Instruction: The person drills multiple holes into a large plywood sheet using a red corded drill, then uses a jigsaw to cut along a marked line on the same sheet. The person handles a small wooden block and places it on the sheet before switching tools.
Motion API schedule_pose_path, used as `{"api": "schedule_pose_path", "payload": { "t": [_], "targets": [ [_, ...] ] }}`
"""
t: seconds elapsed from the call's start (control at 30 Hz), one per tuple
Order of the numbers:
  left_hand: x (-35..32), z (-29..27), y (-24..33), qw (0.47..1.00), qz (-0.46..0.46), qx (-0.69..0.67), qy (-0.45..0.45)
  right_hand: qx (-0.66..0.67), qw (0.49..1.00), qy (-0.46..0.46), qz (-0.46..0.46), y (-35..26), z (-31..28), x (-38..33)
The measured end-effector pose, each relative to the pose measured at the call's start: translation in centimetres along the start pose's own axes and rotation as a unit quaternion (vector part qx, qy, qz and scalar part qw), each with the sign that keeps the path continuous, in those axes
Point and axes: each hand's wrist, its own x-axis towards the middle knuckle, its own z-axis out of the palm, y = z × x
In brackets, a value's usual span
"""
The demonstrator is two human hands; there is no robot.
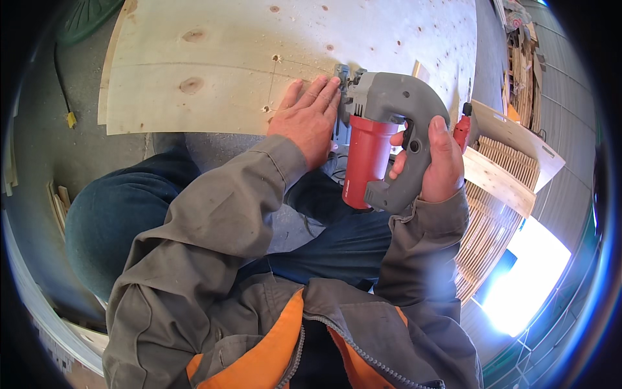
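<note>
A red and grey jigsaw [366, 159] stands at the near edge of a large plywood sheet [227, 39]. My right hand [440, 165] is wrapped round its grey handle, with fingers by the trigger. Flat on the sheet, fingers stretched out, lies my left hand [304, 123]; its fingertips are close to the jigsaw's base plate [341, 81]. Thin lines are marked on the wood, and two small drilled holes show left of the jigsaw. The saw blade is hidden from view.
My knees are below the sheet's near edge. On the right, a red tool [462, 128] stands beside the sheet, near stacked wooden slats [505, 162] and a pale board [499, 181]. A yellow plug [71, 119] on a dark cable lies at the left. More timber [521, 71] is piled at the far right.
</note>
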Motion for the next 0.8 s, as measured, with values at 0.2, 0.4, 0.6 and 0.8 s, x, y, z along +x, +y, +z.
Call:
{"api": "schedule_pose_path", "payload": {
  "t": [0.2,0.4,0.6,0.8],
  "targets": [
    [0.1,0.05,-0.08,1.0,0.002,-0.005,0.018,0.001,1.0,0.005,-0.002,-0.05,0.13,0.13],
    [0.21,0.0,-0.09,1.0,0.004,-0.007,0.023,0.001,1.0,0.002,0.01,-0.15,0.01,0.17],
    [0.34,-0.04,-0.02,1.0,0.004,-0.002,0.016,0.01,1.0,0.001,0.017,-0.07,-0.04,0.3],
    [0.27,-0.25,-0.04,1.0,0.003,-0.015,0.011,0.017,1.0,0.002,0.024,-0.31,0.08,0.29]
  ]
}}
